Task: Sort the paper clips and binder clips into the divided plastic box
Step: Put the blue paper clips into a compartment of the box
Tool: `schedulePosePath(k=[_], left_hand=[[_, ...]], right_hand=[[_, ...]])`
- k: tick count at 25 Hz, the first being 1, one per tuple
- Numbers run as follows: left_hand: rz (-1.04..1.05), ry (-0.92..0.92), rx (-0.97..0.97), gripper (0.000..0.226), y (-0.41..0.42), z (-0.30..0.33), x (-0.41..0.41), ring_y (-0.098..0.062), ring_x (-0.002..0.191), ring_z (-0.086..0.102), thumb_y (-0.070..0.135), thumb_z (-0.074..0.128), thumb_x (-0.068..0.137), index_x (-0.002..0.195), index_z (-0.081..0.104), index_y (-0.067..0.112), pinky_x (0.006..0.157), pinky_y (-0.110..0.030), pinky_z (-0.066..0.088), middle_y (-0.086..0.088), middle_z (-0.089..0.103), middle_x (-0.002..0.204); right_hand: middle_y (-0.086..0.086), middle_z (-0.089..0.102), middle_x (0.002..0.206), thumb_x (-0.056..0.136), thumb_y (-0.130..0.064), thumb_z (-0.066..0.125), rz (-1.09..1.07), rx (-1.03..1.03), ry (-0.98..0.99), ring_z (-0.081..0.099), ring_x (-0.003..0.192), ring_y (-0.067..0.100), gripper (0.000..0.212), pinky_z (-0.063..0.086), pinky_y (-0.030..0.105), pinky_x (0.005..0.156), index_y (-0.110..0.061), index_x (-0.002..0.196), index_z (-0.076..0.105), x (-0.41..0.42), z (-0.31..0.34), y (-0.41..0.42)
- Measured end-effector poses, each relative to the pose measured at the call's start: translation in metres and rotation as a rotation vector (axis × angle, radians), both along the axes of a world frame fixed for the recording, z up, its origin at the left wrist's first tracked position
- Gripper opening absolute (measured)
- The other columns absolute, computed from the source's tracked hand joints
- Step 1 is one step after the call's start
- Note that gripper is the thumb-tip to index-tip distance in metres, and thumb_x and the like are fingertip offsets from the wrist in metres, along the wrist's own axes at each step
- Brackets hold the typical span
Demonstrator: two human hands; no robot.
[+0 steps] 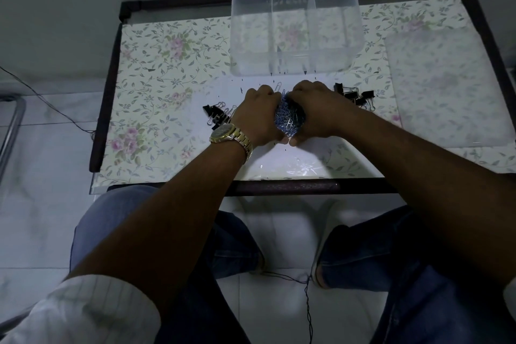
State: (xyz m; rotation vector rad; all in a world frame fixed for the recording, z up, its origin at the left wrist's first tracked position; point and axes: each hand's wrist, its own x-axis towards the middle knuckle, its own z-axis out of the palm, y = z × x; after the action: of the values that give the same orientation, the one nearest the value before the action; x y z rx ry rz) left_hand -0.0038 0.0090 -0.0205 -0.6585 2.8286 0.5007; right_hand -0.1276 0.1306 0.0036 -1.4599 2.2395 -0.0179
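A heap of silvery-blue paper clips (289,117) is cupped between my left hand (258,117) and my right hand (315,109) at the table's middle. Both hands press in on the heap from either side. Black binder clips (216,114) lie left of my left hand, mixed with a few loose paper clips. Another group of black binder clips (354,95) lies to the right of my right hand. The clear divided plastic box (296,28) stands just behind the hands, with three compartments side by side that look bare.
The table has a floral cover (156,70) and a dark frame. A translucent lid or sheet (444,86) lies at the right. Small dark specks dot the cover near the box. My knees sit under the front edge; a thin cable runs along the floor.
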Motion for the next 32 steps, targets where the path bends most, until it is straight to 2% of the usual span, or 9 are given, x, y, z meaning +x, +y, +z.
schedulePosePath(k=[2, 5, 9, 12, 16, 21, 25, 28, 32], left_hand=[[0.021, 0.023, -0.002, 0.085, -0.001, -0.002, 0.000, -0.034, 0.118, 0.051, 0.049, 0.092, 0.059, 0.128, 0.058, 0.013, 0.094, -0.043, 0.050, -0.011, 0.053, 0.128], [0.054, 0.023, 0.019, 0.102, 0.001, -0.002, 0.001, -0.035, 0.123, 0.046, 0.053, 0.094, 0.055, 0.137, 0.050, 0.013, 0.096, -0.046, 0.051, -0.011, 0.047, 0.136], [0.052, -0.027, -0.010, 0.113, 0.006, 0.002, -0.001, -0.035, 0.132, 0.040, 0.056, 0.094, 0.054, 0.145, 0.043, 0.012, 0.101, -0.050, 0.050, -0.010, 0.042, 0.144], [0.039, -0.073, -0.011, 0.107, 0.006, 0.005, 0.000, -0.033, 0.132, 0.043, 0.053, 0.094, 0.056, 0.139, 0.043, 0.008, 0.101, -0.049, 0.050, -0.011, 0.043, 0.142], [0.070, -0.112, -0.007, 0.101, 0.007, 0.011, -0.003, -0.034, 0.126, 0.051, 0.048, 0.095, 0.057, 0.135, 0.046, 0.007, 0.099, -0.049, 0.052, -0.012, 0.048, 0.135], [0.079, -0.078, -0.011, 0.102, 0.014, 0.012, -0.011, -0.037, 0.123, 0.055, 0.050, 0.094, 0.059, 0.140, 0.044, 0.011, 0.097, -0.049, 0.053, -0.016, 0.053, 0.134], [0.136, 0.051, 0.002, 0.066, 0.008, 0.007, -0.011, -0.036, 0.107, 0.064, 0.039, 0.088, 0.069, 0.124, 0.061, 0.014, 0.083, -0.038, 0.052, -0.016, 0.059, 0.120], [0.142, 0.115, -0.001, 0.040, 0.005, 0.006, -0.007, -0.031, 0.101, 0.064, 0.030, 0.082, 0.074, 0.108, 0.072, 0.014, 0.074, -0.029, 0.040, -0.013, 0.067, 0.108], [0.127, 0.176, -0.028, 0.025, 0.012, 0.000, -0.005, -0.029, 0.094, 0.066, 0.026, 0.078, 0.076, 0.096, 0.075, 0.012, 0.073, -0.032, 0.047, -0.008, 0.074, 0.094]], right_hand=[[0.009, 0.052, 0.131, 0.043, -0.065, 0.095, -0.053, 0.019, 0.032, 0.051, 0.124, 0.034, 0.110, 0.050, 0.047, 0.101, -0.018, 0.134, 0.056, -0.003, 0.003, 0.001], [0.018, 0.050, 0.132, 0.044, -0.064, 0.096, -0.162, 0.089, 0.107, 0.054, 0.122, 0.038, 0.120, 0.049, 0.045, 0.100, -0.008, 0.138, 0.047, 0.000, 0.006, 0.004], [0.021, 0.052, 0.130, 0.062, -0.044, 0.097, -0.236, 0.106, 0.054, 0.056, 0.122, 0.037, 0.099, 0.049, 0.041, 0.095, 0.000, 0.135, 0.047, 0.010, 0.000, 0.006], [0.021, 0.054, 0.124, 0.058, -0.036, 0.098, -0.287, 0.049, 0.002, 0.062, 0.112, 0.037, 0.092, 0.050, 0.037, 0.085, -0.001, 0.129, 0.051, 0.015, 0.001, 0.004], [0.018, 0.053, 0.134, 0.055, -0.033, 0.099, -0.325, 0.053, -0.002, 0.060, 0.118, 0.036, 0.103, 0.052, 0.039, 0.090, -0.008, 0.141, 0.049, 0.002, 0.015, 0.003], [0.011, 0.060, 0.136, 0.063, -0.030, 0.095, -0.301, -0.026, 0.021, 0.058, 0.123, 0.030, 0.092, 0.050, 0.038, 0.095, -0.018, 0.144, 0.054, -0.020, 0.022, 0.011], [0.015, 0.059, 0.135, 0.070, -0.038, 0.092, -0.204, -0.088, -0.028, 0.059, 0.122, 0.034, 0.082, 0.049, 0.039, 0.097, -0.017, 0.142, 0.057, -0.007, -0.001, 0.013], [0.013, 0.062, 0.114, 0.073, -0.045, 0.087, -0.116, -0.127, 0.017, 0.063, 0.104, 0.035, 0.061, 0.050, 0.038, 0.083, -0.019, 0.123, 0.065, -0.005, -0.019, 0.010], [0.007, 0.071, 0.106, 0.074, -0.030, 0.088, -0.192, -0.224, -0.051, 0.067, 0.098, 0.029, 0.046, 0.056, 0.039, 0.083, -0.021, 0.115, 0.071, -0.009, -0.022, 0.009]])
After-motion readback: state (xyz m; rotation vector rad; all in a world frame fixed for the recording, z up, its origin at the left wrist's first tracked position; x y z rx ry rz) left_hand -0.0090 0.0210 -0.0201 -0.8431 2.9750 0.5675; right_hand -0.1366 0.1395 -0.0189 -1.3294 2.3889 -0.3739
